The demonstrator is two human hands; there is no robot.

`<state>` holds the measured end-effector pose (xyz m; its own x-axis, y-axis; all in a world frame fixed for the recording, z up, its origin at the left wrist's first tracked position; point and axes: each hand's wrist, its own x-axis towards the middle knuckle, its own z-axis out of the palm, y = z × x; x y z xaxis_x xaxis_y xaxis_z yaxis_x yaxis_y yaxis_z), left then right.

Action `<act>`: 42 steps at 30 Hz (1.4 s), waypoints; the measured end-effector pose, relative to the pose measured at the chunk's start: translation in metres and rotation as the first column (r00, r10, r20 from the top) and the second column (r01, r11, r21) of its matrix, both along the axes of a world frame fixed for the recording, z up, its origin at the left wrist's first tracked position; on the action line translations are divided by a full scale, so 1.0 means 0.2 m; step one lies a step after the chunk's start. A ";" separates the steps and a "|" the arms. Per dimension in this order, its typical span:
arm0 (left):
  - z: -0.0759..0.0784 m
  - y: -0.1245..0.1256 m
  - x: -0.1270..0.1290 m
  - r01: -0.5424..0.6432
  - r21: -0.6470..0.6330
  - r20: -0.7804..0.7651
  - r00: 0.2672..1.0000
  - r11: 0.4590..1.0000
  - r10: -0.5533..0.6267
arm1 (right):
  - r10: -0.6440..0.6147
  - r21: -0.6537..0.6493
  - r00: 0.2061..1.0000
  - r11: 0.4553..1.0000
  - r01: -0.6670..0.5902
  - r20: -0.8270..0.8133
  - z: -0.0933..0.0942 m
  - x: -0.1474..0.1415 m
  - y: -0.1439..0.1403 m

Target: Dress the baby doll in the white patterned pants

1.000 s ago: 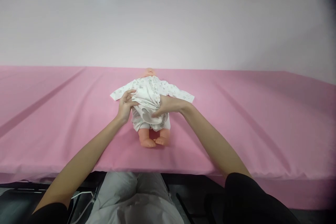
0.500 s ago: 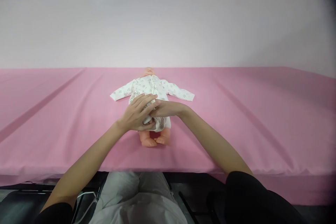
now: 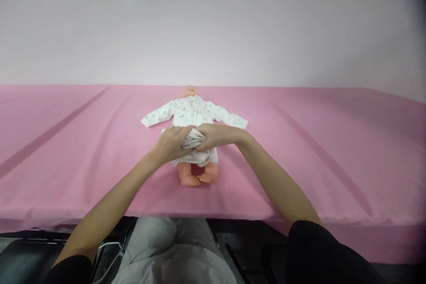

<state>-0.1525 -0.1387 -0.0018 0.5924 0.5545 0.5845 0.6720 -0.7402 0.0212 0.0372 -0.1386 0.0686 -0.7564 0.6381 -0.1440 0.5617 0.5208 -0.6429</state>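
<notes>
A baby doll (image 3: 190, 180) lies on its back, its bare feet toward me. It wears a white printed baby top (image 3: 189, 110) with both sleeves spread out to the sides. Over the doll's belly, white cloth is bunched up between my hands; it looks like part of the doll's clothing. My left hand (image 3: 170, 143) grips the bunch from the left, fingers over the top and thumb below. From the right, my right hand (image 3: 214, 135) pinches the same cloth between thumb and fingers. The doll's upper head is cut off from sight at the table's far edge.
Pink cloth (image 3: 299, 151) covers the table, with creases on both sides. A pale panel (image 3: 213, 35) rises behind its far edge. Below the near edge are my legs in light trousers (image 3: 173, 253) and a dark chair (image 3: 26, 259) at the left.
My hands overlapped before, the left lying across the right. Now they are apart, one at each side of the bunched cloth, which shows between them.
</notes>
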 end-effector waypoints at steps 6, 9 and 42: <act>0.05 -0.03 -0.02 0.044 -0.230 0.000 0.999 0.972 -0.045 | -0.219 0.180 0.929 0.943 0.280 -0.297 -0.11 0.13 -0.20; 0.08 -0.04 -0.02 0.165 -0.294 -0.022 0.984 0.942 -0.179 | -0.349 0.223 0.843 0.858 0.463 -0.409 -0.29 0.15 -0.38; 0.09 -0.06 -0.03 0.385 -0.441 0.082 0.917 0.811 -0.390 | -0.316 0.464 0.841 0.722 0.513 -0.440 -0.39 0.03 -0.12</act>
<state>-0.1582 -0.1511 0.0162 0.8181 0.4731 0.3268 0.3337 -0.8535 0.4003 0.0436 -0.1632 -0.0100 -0.3331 0.7880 0.5177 0.6298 0.5946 -0.4998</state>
